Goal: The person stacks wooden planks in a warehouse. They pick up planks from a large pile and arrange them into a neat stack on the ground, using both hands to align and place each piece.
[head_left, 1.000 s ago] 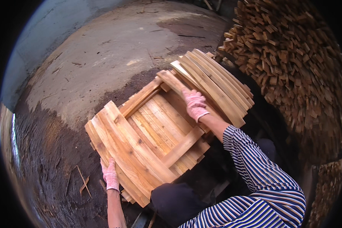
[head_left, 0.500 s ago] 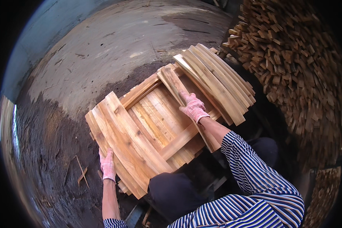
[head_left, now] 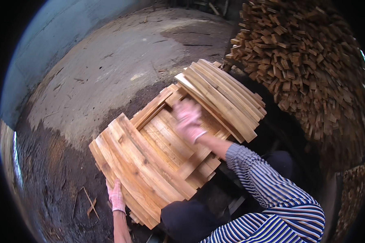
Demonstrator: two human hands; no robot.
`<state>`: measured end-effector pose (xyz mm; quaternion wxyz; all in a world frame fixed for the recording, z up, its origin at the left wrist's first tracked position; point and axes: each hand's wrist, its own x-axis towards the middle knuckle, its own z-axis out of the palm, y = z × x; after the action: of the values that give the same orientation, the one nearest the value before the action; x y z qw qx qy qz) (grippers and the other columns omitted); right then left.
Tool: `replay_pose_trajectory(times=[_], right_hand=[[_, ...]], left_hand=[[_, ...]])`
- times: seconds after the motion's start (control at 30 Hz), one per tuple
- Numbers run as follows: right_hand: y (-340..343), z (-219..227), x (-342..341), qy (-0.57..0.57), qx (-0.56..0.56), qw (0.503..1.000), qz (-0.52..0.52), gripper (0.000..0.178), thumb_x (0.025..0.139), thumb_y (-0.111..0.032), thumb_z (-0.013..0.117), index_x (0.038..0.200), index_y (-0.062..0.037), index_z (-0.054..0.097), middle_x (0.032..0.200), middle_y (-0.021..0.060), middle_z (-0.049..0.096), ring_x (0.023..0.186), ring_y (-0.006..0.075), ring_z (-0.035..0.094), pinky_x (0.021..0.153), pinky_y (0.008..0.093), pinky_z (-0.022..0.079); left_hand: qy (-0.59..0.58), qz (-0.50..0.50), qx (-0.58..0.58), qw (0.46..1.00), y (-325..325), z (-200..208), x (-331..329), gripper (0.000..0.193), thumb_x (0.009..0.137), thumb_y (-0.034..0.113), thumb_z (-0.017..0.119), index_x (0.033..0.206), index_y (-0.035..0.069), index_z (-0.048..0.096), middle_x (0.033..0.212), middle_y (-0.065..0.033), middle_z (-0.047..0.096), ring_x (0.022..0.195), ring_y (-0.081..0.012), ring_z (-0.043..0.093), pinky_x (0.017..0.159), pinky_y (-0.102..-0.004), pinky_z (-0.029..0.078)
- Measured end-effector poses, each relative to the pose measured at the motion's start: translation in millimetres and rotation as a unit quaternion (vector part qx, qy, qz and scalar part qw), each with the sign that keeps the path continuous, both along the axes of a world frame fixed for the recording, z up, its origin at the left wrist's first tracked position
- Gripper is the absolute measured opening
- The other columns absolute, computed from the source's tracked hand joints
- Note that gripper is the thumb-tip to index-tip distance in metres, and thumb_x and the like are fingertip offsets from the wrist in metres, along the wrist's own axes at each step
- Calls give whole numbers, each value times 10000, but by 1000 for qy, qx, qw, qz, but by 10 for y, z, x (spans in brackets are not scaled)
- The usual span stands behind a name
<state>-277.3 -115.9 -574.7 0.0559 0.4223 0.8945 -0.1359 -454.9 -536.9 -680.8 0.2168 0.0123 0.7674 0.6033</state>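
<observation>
Wooden slats lie side by side in two groups across a stack of crossed boards in front of me. My left hand (head_left: 116,196), in a pink knit glove, grips the outer edge of the left slats (head_left: 140,170); its fingers are partly hidden beside them. My right hand (head_left: 188,121), gloved the same way, is smeared by motion above the gap between the groups, close to the right slats (head_left: 223,97). Whether it holds anything cannot be made out. Lower boards (head_left: 162,133) show through the gap, crossed by a short board near me.
A tall heap of short wood pieces (head_left: 292,60) rises at the right, with more wood (head_left: 353,194) below it. Thin sticks (head_left: 91,206) lie on the dark ground at the left. A pale blue wall (head_left: 56,52) stands at the far left. My dark-clad knee (head_left: 186,220) is near the slats.
The slat under my right hand has left the middle, and the left group now reaches farther right. My right hand has moved left and is blurred. My left hand stays at the edge.
</observation>
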Motion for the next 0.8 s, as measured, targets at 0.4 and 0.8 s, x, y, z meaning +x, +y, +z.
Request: replay_pose_trajectory(times=[0.4, 0.8], right_hand=[[1136, 221, 1004, -33, 129, 991, -27, 354, 941, -113, 509, 1295, -116, 511, 1156, 230, 541, 973, 258, 539, 656, 378, 495], [743, -182, 925, 36, 265, 963, -20, 1052, 769, -512, 798, 1562, -77, 260, 1401, 262, 473, 1083, 285, 540, 979, 547, 434]], left_hand=[[-13, -15, 32, 999, 225, 34, 42, 746, 986, 277, 688, 1593, 108, 288, 1431, -156, 531, 1206, -267, 562, 1019, -386, 477], [-12, -16, 35, 999, 80, -23, -2, 731, 985, 251, 681, 1586, 90, 298, 1420, -152, 544, 1191, -264, 578, 1012, -384, 483]])
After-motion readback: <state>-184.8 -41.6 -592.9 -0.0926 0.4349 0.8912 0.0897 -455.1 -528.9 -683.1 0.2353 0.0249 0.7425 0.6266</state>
